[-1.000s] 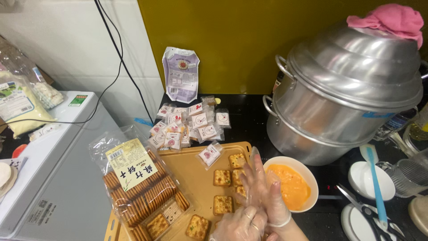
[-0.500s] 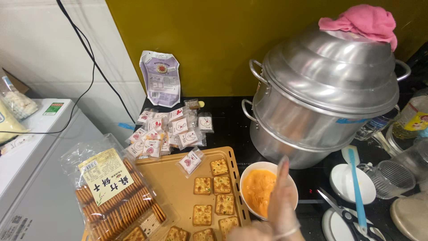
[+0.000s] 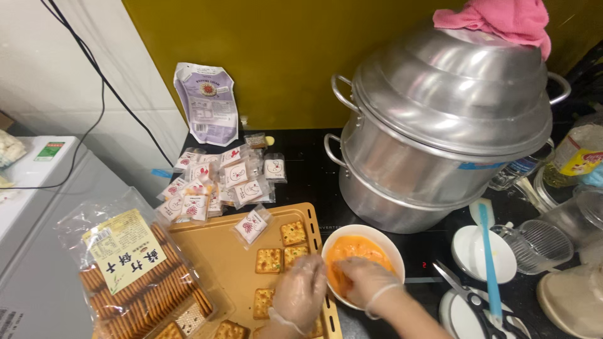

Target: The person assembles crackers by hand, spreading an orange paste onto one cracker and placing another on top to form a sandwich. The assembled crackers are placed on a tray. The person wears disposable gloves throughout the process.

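Both gloved hands now lower: right hand (image 3: 366, 280) dipping into bowl (image 3: 392, 248), grip unclear; left hand (image 3: 300, 293) spread.

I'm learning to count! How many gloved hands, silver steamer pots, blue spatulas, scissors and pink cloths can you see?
Gloved hands: 2, the left hand and the right hand
Silver steamer pot: 1
Blue spatula: 1
Scissors: 1
Pink cloth: 1
Total: 6
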